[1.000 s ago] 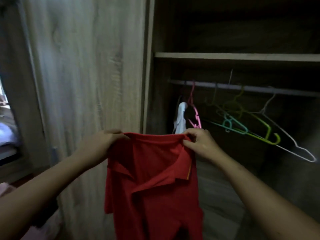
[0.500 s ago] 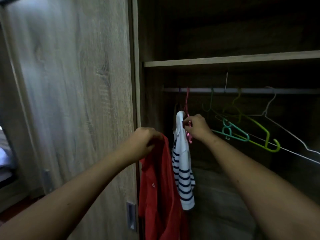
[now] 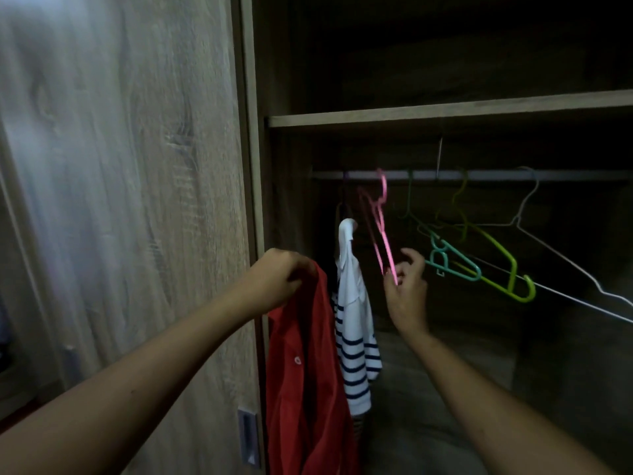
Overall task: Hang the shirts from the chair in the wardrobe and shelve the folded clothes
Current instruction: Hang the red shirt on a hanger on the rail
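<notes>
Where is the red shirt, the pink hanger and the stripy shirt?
red shirt point(image 3: 305, 365), head view, on the front panel beside its button.
pink hanger point(image 3: 383, 234), head view, on its sloping arm.
stripy shirt point(image 3: 352, 337), head view, on the upper stripes.

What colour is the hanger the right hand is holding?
Pink: the hanger pinched by the right hand, head view.

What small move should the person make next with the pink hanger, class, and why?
Probably lift the pink hanger off the rail: the right hand pinches its lower end, its hook looks near the rail, and the left hand holds the unhung red shirt.
</notes>
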The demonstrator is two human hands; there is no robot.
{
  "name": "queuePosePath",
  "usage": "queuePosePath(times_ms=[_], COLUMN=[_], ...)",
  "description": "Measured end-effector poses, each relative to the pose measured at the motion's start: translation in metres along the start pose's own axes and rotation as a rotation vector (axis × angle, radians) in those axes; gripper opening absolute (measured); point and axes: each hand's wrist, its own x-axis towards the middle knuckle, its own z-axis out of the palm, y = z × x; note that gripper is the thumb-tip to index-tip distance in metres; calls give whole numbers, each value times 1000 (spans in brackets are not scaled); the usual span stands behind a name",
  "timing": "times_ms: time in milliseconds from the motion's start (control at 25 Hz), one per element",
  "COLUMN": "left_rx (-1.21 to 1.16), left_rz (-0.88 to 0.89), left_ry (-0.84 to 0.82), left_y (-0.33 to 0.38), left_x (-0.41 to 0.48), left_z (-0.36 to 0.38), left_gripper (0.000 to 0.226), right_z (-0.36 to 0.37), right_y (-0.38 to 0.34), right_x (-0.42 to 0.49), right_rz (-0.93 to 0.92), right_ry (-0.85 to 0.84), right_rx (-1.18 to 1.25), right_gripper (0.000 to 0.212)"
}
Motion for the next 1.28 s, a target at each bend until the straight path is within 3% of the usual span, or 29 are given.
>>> queuePosePath(times_ms=[160, 240, 440, 640, 760, 960, 1120, 1280], left_rx=[-7, -50, -223, -471, -665, -856, -694, -366], left_rz=[-22, -58, -193, -213, -205, -310, -338, -214], left_ry=[-37, -86, -322, -404, -402, -214, -196, -165], left_y=[5, 10, 21, 41, 39, 0, -23, -16], left_x=[13, 17, 23, 23, 17, 0, -17, -23], left_z=[10, 16, 33, 42, 31, 17, 25, 31], left_gripper=[35, 36, 48, 50, 44, 39, 36, 46], right_z=[-17, -32, -72, -75, -65, -100, -140, -149], right_y=[25, 25, -17, -63, -43, 25, 23, 0], right_x=[-22, -34, -60, -72, -82, -98, -78, -62], right_rz=[135, 117, 244, 102, 41, 212, 69, -207], right_ry=[-21, 51, 103, 28, -145, -563, -787, -949], right_rx=[-76, -50, 402, 703, 445, 191, -176, -521], right_gripper=[13, 28, 25, 22, 15, 14, 16, 18])
